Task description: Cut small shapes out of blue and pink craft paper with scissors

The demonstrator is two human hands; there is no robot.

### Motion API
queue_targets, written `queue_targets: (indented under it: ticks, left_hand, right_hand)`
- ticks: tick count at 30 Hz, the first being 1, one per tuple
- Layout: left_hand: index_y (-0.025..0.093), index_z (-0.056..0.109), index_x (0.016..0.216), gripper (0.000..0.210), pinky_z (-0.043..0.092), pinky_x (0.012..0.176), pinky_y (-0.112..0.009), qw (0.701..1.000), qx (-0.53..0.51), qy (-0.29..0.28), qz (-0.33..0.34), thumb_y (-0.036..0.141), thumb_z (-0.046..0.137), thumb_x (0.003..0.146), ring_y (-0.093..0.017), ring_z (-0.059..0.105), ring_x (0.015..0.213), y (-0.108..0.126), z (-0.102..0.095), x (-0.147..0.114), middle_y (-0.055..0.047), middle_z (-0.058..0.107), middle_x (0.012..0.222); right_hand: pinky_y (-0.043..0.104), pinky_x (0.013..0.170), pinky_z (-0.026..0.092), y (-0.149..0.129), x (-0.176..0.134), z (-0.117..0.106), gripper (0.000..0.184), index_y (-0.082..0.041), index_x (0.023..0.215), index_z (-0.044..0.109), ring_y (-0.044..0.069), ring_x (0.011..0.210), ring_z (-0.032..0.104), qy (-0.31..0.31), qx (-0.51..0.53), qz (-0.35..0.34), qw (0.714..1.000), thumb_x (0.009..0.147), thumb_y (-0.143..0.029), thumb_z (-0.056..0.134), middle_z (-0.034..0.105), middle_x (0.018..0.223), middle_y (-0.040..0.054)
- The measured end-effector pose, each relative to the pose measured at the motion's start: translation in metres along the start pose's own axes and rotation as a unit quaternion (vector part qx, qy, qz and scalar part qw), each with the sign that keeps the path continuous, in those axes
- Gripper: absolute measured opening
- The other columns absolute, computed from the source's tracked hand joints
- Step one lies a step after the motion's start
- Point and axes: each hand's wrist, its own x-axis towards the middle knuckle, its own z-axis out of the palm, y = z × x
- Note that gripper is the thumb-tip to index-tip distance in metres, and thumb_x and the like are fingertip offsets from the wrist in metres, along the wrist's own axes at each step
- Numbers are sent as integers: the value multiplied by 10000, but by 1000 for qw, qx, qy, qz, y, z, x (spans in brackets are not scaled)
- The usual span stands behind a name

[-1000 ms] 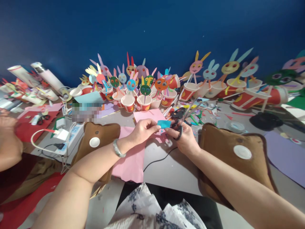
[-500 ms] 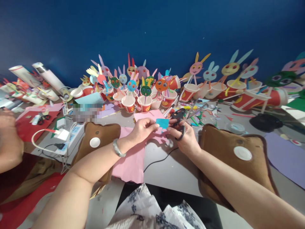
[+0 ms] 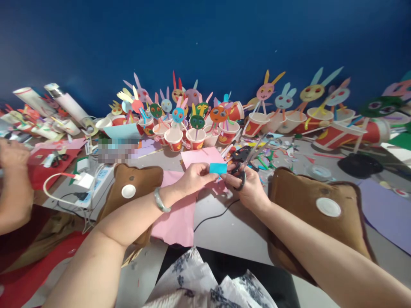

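Between my two hands is a small rectangle of blue paper (image 3: 218, 168). My left hand (image 3: 196, 176) pinches its left edge between thumb and fingers. My right hand (image 3: 248, 184) has its fingers through the black handles of a pair of scissors (image 3: 241, 179), whose blades point up and away to the right. The thumb and fingertip of that hand also touch the lower right corner of the paper. Beneath the hands lie sheets of pink paper (image 3: 175, 209) on the grey table.
Paper cups (image 3: 174, 139) with paper rabbit figures line the back by the blue wall. Coloured scraps (image 3: 272, 154) lie right of centre. Brown cushion-like pouches (image 3: 302, 214) flank my arms. A power strip (image 3: 101, 179) with cables and another person's arm (image 3: 14, 184) are at left.
The blue paper has been lowered slightly and now lies flatter and level between my fingers. My right hand has shifted a little, its scissors still pointing away.
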Motion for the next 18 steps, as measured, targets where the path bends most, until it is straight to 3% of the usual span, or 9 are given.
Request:
queue_targets:
  ticks: [18]
  left_hand:
    - [117, 631, 707, 149, 427, 631, -247, 999, 14, 47, -6, 257, 671, 738, -99, 551, 623, -6, -7, 6, -14, 629, 662]
  right_hand:
    - [235, 426, 469, -3, 2, 1, 365, -213, 773, 627, 109, 449, 568, 22, 54, -8, 998, 561, -281, 915, 629, 599, -57]
